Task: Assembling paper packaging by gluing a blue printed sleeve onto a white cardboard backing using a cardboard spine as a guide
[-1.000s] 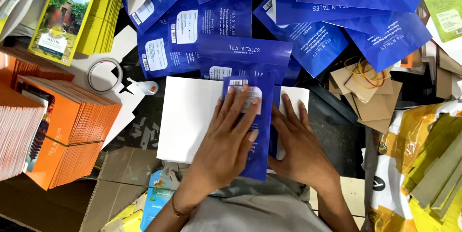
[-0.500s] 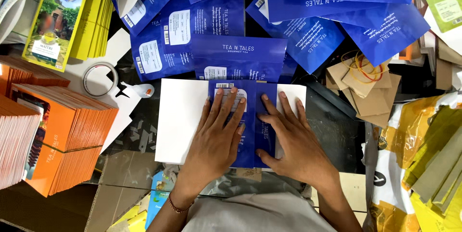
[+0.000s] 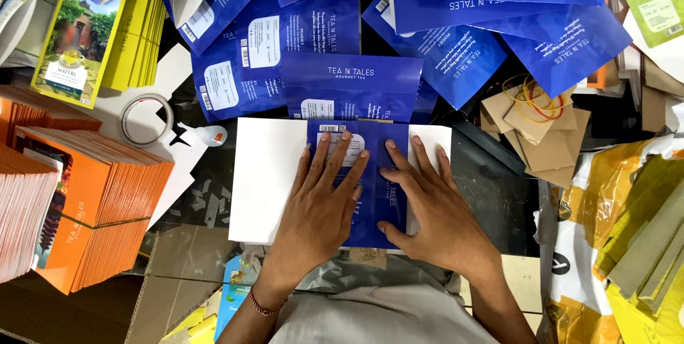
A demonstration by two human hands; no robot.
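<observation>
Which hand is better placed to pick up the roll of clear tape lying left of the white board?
Probably the left hand: it lies nearer the roll of clear tape; the right hand would cross over it.

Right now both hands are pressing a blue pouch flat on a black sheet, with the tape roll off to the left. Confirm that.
Not quite: the sheet is white, not black, as the head view shows. The rest holds: the left hand and right hand press the blue pouch flat on it, and the tape roll lies off to the left.
</observation>
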